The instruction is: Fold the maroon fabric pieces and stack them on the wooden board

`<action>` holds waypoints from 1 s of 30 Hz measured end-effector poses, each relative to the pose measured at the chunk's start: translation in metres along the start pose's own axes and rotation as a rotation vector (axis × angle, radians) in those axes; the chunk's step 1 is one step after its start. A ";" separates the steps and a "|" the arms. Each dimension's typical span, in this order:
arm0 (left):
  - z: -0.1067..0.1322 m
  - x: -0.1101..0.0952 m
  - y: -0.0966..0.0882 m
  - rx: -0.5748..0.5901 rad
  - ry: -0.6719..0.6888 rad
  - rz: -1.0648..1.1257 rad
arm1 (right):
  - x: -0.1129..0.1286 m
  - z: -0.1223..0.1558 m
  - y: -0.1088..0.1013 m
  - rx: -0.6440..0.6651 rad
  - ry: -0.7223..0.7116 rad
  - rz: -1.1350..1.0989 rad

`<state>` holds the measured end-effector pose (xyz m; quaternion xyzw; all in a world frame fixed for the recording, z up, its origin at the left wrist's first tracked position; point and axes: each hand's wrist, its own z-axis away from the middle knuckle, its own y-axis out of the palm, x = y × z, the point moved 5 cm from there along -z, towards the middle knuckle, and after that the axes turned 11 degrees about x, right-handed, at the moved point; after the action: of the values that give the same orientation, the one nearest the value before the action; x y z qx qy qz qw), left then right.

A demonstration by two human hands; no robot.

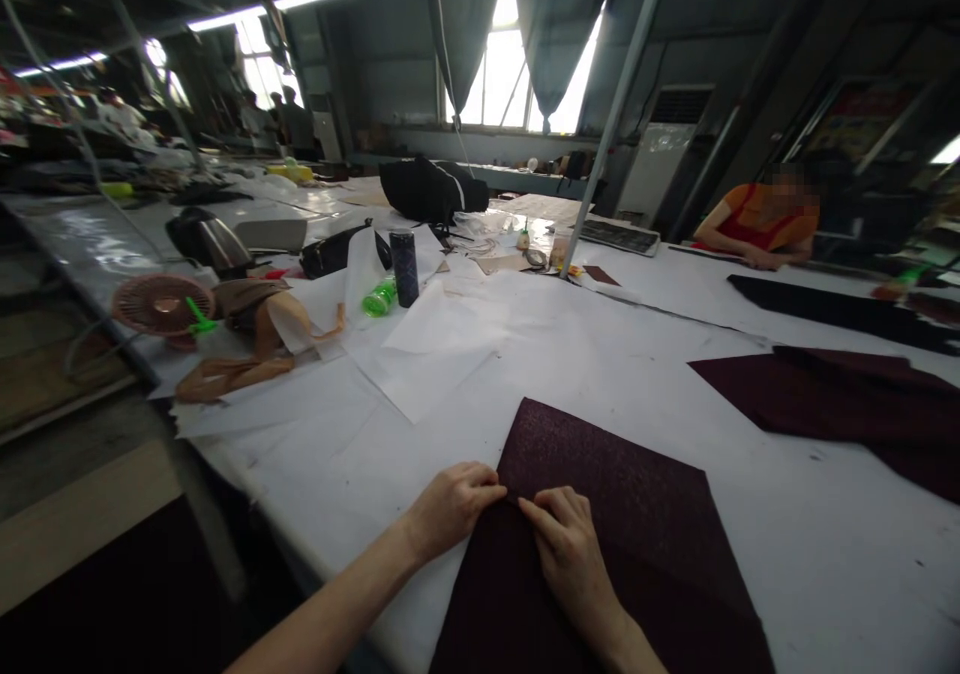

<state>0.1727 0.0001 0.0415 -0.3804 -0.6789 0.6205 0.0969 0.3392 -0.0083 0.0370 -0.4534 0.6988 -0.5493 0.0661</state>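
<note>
A dark maroon piece of fabric lies on the white-covered table, its near part running out of view at the bottom. A darker layer of it is folded over on the near left. My left hand is closed at the fabric's left edge, thumb and fingers pinching it. Just to the right, my right hand has its fingers together on the fold line, gripping the same cloth. The two sets of fingertips almost meet.
More maroon fabric lies at the right, with black cloth behind. A person in orange leans on the far side. White paper, a dark cylinder, a green bottle, a pink fan and a pole stand left and ahead.
</note>
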 end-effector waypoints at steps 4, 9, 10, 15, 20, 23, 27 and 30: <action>0.003 -0.004 0.001 -0.023 0.054 -0.090 | 0.005 0.000 -0.002 -0.007 -0.024 0.039; 0.004 -0.009 0.001 -0.016 0.091 -0.182 | 0.006 0.001 0.002 0.015 -0.030 0.071; 0.004 -0.010 0.002 -0.017 0.096 -0.198 | 0.006 0.001 0.002 0.015 -0.033 0.074; 0.004 -0.010 0.005 -0.039 0.119 -0.264 | 0.008 0.001 0.003 0.007 -0.053 0.086; 0.004 -0.009 0.008 -0.039 0.142 -0.297 | 0.009 0.001 0.004 0.024 -0.064 0.122; 0.003 -0.010 0.008 -0.025 0.151 -0.308 | 0.010 0.001 0.005 0.032 -0.060 0.136; 0.006 -0.011 0.007 0.011 0.158 -0.332 | 0.009 0.001 0.007 0.046 -0.056 0.141; 0.008 -0.013 0.000 0.012 0.132 -0.344 | 0.008 0.002 0.008 0.046 -0.056 0.145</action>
<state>0.1770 -0.0141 0.0441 -0.2978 -0.7226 0.5724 0.2481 0.3312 -0.0152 0.0332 -0.4151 0.7148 -0.5463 0.1355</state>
